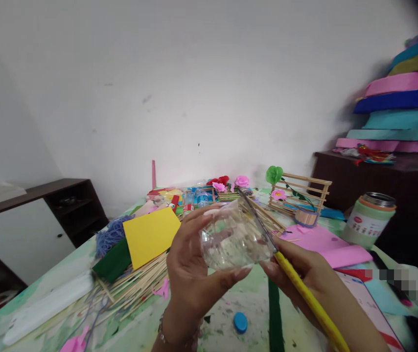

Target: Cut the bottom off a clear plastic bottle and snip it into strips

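1. Above the near part of the table (pixel 238 296), between both hands, is the clear plastic piece (pixel 231 239); the left hand (pixel 189 264) has a half-curled grip round it, fingers over the far side and thumb along the lower edge; the right hand (pixel 313 269) has a narrower grip on the yellow-handled blade (pixel 291 274), though how tightly it closes I cannot tell.
2. Working the blade along the plastic seems to call for small, slow strokes; the left thumb is best kept clear of its line; light pressure should do, since thin walls likely buckle.
3. See-through, glossy and ribbed, the piece looks like part of a bottle, tilted over; whether the blade touches its rim is unclear; below lies a blue cap (pixel 240 322) on the table.
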### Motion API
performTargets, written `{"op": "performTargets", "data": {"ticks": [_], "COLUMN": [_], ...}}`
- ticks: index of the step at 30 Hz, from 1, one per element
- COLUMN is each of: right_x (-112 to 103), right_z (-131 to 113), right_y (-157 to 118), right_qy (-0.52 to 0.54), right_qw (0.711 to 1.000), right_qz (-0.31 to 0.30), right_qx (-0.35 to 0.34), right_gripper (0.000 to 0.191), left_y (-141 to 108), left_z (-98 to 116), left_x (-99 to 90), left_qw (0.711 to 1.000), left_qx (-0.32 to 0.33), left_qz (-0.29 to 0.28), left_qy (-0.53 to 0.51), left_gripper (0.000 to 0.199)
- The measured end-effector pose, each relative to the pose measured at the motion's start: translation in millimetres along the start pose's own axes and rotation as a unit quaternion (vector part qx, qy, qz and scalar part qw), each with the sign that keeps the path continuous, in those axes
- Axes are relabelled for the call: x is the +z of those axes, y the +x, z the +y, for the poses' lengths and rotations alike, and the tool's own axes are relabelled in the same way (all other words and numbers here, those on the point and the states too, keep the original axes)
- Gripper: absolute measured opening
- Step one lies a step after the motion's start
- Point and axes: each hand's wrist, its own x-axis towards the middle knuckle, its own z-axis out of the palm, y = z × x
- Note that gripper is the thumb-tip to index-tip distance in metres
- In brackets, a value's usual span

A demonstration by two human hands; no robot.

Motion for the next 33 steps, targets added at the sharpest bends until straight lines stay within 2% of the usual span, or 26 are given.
{"op": "performTargets", "data": {"ticks": [4,9,13,17,25,33], "right_x": [-4.8,-12.3,-8.6,-3.6,-4.7,-1.5], "right_z": [0.9,3.9,7.7,11.9,14.9,6.1], "right_y": [-4.8,-8.9,-7.1,-3.7,-4.2,0.7], "right_qy": [0.042,0.005,-0.007,0.003,-0.032,-0.023], "right_qw": [0.999,0.999,0.998,0.999,0.998,0.999], "right_qz": [0.028,-0.009,-0.014,0.001,0.045,0.023], "right_qx": [-0.015,-0.038,-0.058,-0.033,-0.032,-0.033], "right_gripper": [0.046,0.054,0.061,0.062,0.064,0.053], "left_y": [0.1,2.3,2.6,3.0,1.7,2.5], "left_z": [-0.2,2.2,2.1,-1.1,-7.2,-4.8], "left_x": [-2.4,-8.0,-10.7,-10.1,-7.9,-5.0], "left_qw": [0.998,0.998,0.998,0.997,0.999,0.999], "left_qx": [-0.036,-0.039,-0.055,-0.069,-0.038,-0.018], "left_qz": [0.019,0.024,0.015,-0.012,-0.020,-0.020], "left_qy": [-0.040,-0.032,-0.018,-0.014,0.011,0.030], "left_gripper": [0.069,0.070,0.069,0.068,0.070,0.070]}}
